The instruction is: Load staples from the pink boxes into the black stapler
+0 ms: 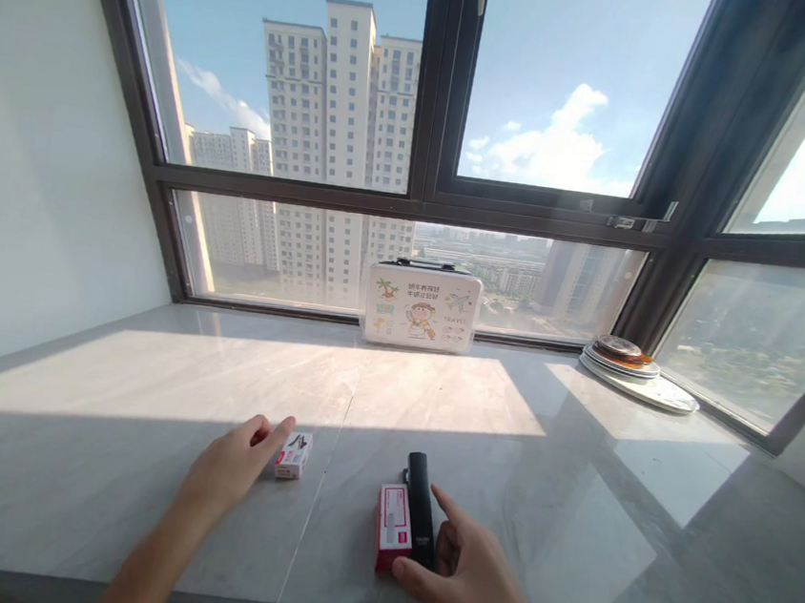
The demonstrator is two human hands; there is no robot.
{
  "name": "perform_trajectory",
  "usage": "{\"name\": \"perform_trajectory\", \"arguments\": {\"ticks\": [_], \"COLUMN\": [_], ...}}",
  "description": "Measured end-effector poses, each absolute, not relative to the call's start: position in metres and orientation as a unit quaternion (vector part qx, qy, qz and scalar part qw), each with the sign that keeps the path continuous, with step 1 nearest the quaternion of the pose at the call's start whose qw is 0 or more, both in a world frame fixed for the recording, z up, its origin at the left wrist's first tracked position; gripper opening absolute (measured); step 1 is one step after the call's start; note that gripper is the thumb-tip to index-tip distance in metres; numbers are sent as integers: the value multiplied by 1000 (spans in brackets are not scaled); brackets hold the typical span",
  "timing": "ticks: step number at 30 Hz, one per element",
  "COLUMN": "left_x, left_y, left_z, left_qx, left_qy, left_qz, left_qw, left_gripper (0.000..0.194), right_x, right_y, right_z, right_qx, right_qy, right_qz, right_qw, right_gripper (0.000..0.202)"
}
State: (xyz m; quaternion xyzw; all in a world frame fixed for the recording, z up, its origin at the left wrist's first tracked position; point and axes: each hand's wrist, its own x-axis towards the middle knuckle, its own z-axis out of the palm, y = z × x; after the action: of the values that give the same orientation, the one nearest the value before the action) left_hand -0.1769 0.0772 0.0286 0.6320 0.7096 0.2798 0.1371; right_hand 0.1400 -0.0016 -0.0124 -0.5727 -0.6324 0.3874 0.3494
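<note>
A small white box with red print and a dark picture lies on the grey marble ledge. My left hand is at its left side, thumb and fingers apart, the thumb near the box's top left edge; whether it touches is unclear. Further right, a red and white box lies against a black stapler. My right hand is around the near right side of these two, its index finger by the stapler and its thumb at the box's near corner, other fingers curled.
A white case with cartoon prints stands upright against the window. Stacked plates sit at the back right corner. Dark window frames border the ledge's back, and a white wall its left.
</note>
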Motion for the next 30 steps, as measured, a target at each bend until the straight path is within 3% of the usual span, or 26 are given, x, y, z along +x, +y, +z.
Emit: {"name": "perform_trajectory", "arguments": {"ticks": [3, 10, 23, 30], "left_x": [-178, -103, -70, 13], "left_y": [93, 82, 80, 101], "left_z": [17, 0, 23, 21], "left_qx": [677, 726, 805, 803], "left_qy": [683, 623, 505, 488], "left_qz": [226, 203, 138, 65], "left_qw": [155, 210, 279, 335], "left_gripper": [58, 73, 81, 80], "right_x": [138, 135, 141, 209], "right_y": [2, 6, 9, 9], "right_z": [-14, -3, 8, 14], "right_qx": [-565, -552, -520, -550], "right_qy": [-654, -706, -724, -711], "right_qz": [380, 324, 343, 328], "right_qw": [330, 304, 295, 291], "right_gripper": [93, 47, 38, 33]}}
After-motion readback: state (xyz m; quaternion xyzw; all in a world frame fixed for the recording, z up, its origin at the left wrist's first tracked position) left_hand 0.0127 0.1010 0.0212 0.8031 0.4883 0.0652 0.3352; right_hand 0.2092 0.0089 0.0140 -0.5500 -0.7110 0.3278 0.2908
